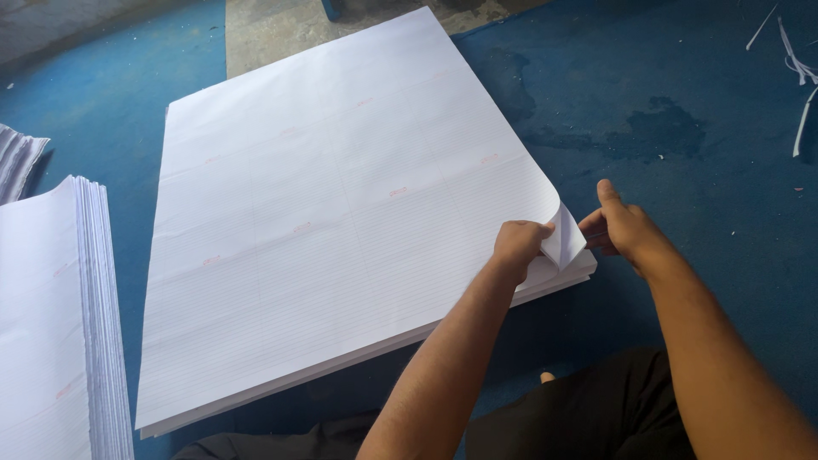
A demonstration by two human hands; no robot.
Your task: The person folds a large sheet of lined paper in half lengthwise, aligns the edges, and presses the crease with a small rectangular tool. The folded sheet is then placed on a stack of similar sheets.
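A worn blue floor with dark stains meets a bare concrete strip at the far edge; paper scraps lie scattered.

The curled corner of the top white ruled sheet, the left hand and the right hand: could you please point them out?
Curled corner of the top white ruled sheet (564,241), head view, underside.
Left hand (517,244), head view, knuckles.
Right hand (629,228), head view, back.

Blue floor, 2 paper stacks, scraps

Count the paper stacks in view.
3: the big stack mid-floor, its corner pinched by the left hand and right hand; one stack lower left; a third at left edge, mostly cropped.
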